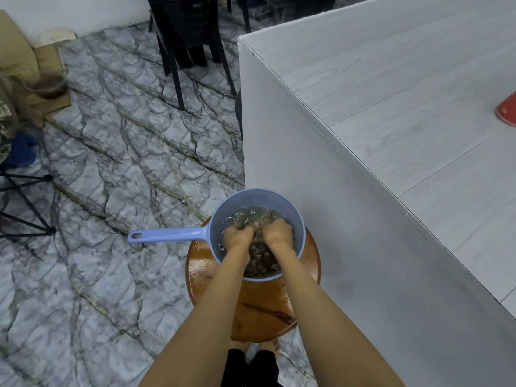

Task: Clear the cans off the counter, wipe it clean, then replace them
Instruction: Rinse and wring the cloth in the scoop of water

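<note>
A light blue dipper [296, 219] with a long handle stands on a round brown wooden stool [262, 317], filled with water. Both my hands are plunged into it. My left hand [237, 236] and my right hand [276, 233] are closed side by side on a dark, patterned wet cloth [259, 263] under the water. The pale grey wood-grain counter [405, 93] rises to the right of the stool, and no cans show on it.
A red object [506, 110] lies at the counter's right edge. Black chair legs [190, 51] stand behind the counter's far corner. Cardboard [25, 65], a bowl and a black folding stand [25, 202] sit at the left on the marble-patterned floor.
</note>
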The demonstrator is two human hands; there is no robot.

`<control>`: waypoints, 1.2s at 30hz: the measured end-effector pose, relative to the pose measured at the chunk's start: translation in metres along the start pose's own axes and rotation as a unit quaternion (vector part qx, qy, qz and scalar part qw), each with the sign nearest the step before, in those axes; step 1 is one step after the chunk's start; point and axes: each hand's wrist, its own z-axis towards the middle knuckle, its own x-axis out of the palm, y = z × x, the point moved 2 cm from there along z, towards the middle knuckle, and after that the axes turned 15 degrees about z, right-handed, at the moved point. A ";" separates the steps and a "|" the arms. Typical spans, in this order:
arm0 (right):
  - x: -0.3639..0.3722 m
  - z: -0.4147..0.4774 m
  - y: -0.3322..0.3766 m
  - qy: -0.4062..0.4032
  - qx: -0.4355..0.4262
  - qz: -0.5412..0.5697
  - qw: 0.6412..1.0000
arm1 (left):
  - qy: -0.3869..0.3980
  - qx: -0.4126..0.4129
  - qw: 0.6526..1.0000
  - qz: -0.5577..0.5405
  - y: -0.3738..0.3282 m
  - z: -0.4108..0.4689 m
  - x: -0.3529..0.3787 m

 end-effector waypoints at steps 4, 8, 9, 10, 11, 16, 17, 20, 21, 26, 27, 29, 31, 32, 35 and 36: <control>0.003 0.003 -0.003 0.022 0.044 0.063 0.997 | -0.060 -0.003 0.991 0.117 -0.003 -0.003 -0.007; 0.003 0.000 -0.003 0.023 0.014 0.078 0.997 | -0.069 -0.012 0.992 0.101 -0.004 -0.001 -0.007; 0.003 -0.001 -0.003 0.028 0.005 0.073 0.997 | -0.056 -0.008 0.994 0.095 -0.004 0.000 -0.006; 0.004 -0.001 -0.002 0.036 0.002 0.065 0.997 | -0.041 -0.003 0.995 0.089 -0.004 0.001 -0.004; 0.004 -0.001 -0.002 0.048 -0.001 0.058 0.997 | -0.028 0.001 0.996 0.088 -0.003 0.001 -0.004; 0.003 0.006 -0.002 0.051 0.021 0.100 0.993 | -0.037 0.015 0.989 0.140 -0.002 0.004 -0.006; 0.001 0.006 -0.002 0.035 0.030 0.109 0.993 | -0.046 0.014 0.988 0.144 -0.003 0.003 -0.007; 0.001 0.005 -0.002 -0.013 0.029 0.148 0.988 | -0.074 0.004 0.989 0.126 -0.004 0.001 -0.008; 0.001 0.005 -0.002 -0.015 0.017 0.156 0.987 | -0.068 -0.001 0.992 0.105 -0.004 0.001 -0.007; 0.002 0.004 0.001 0.042 -0.028 0.134 0.990 | 0.035 0.019 0.998 0.046 -0.006 0.004 -0.005; 0.003 0.006 0.000 0.039 -0.021 0.133 0.990 | 0.031 0.026 0.998 0.051 -0.005 0.005 -0.006; 0.003 0.007 -0.002 0.021 -0.004 0.132 0.991 | -0.001 0.039 0.997 0.071 -0.003 0.005 -0.008; 0.003 0.007 -0.002 0.001 0.014 0.137 0.990 | -0.034 0.034 0.994 0.095 -0.004 0.001 -0.010; 0.003 0.007 -0.001 -0.009 0.018 0.141 0.990 | -0.046 0.027 0.994 0.097 -0.005 0.000 -0.010; 0.001 0.007 0.000 -0.024 0.023 0.169 0.985 | -0.052 -0.006 0.997 0.059 -0.007 -0.002 -0.009; 0.001 0.007 0.000 -0.009 0.030 0.198 0.980 | -0.025 -0.013 0.999 0.019 -0.007 -0.001 -0.007</control>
